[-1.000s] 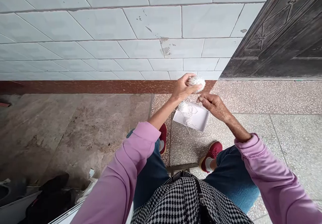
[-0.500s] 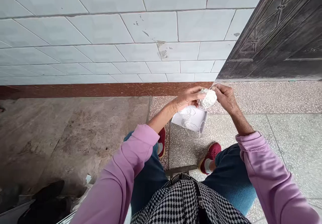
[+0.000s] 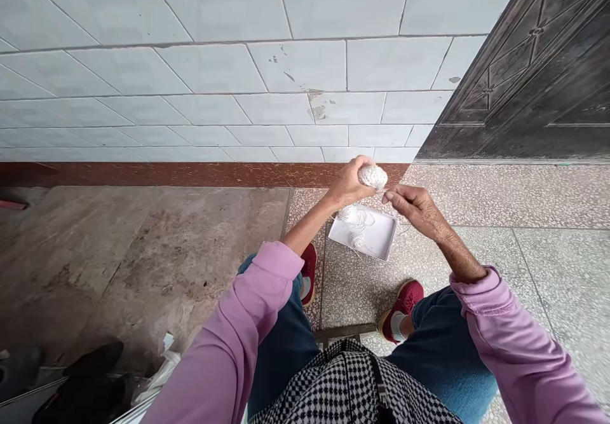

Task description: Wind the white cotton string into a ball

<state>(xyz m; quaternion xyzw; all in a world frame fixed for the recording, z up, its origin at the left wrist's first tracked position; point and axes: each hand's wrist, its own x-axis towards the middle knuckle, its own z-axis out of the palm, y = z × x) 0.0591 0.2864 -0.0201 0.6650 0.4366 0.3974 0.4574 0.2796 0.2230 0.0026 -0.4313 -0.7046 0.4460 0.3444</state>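
A speckled terrazzo floor (image 3: 355, 290) stretches beneath the seated wearer, with stained, dull slabs (image 3: 157, 246) on the left. Nearest is a black-and-white houndstooth garment (image 3: 343, 386) over blue jeans (image 3: 445, 351); 2 pink sleeves (image 3: 223, 322) reach forward. The left grip (image 3: 351, 184) is closed around a ball of white string (image 3: 372, 177), which is held above the floor. The right grip (image 3: 415, 209) is just beside the ball, thumb and fingertips pinched together; I cannot tell whether a strand is between them. Lower down are 2 red shoes (image 3: 407, 297), well apart. Beyond them, a shallow white box (image 3: 379, 236) lies on the floor, loose white string (image 3: 357, 220) heaped along its left side. Farther off stand a brown skirting (image 3: 190, 176), a white tiled wall (image 3: 295, 68) and, right, a dark panelled door (image 3: 562, 74).
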